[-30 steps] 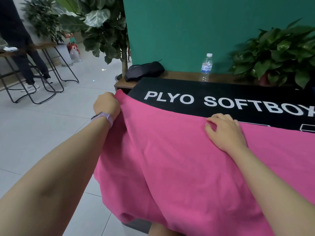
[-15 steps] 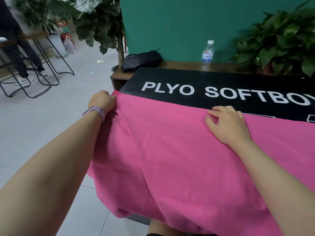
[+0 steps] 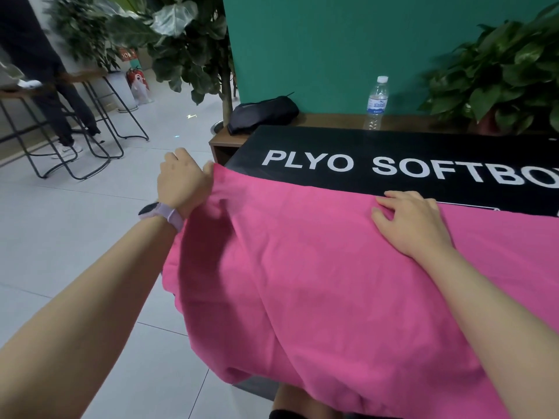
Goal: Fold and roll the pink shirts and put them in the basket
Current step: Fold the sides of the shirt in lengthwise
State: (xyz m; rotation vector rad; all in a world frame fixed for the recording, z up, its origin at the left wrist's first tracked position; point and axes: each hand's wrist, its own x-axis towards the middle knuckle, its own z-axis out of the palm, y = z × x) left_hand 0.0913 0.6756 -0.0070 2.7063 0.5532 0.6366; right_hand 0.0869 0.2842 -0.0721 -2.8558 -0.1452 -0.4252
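Left hand (image 3: 181, 179): fingers curled, gripping far-left corner of pink shirt (image 3: 317, 282) past the table edge. Right hand (image 3: 411, 222): fingers spread, pressing flat on shirt. Shirt spread over black table mat (image 3: 393, 152), near edge hanging.

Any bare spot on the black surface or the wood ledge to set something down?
Black tabletop: bare strip between the pink shirt edge and the wooden ledge, lettering included. Ledge: free between the black pouch and the water bottle. Crowded: near side, shirt-covered, left hand gripping its corner, right hand resting flat on it.
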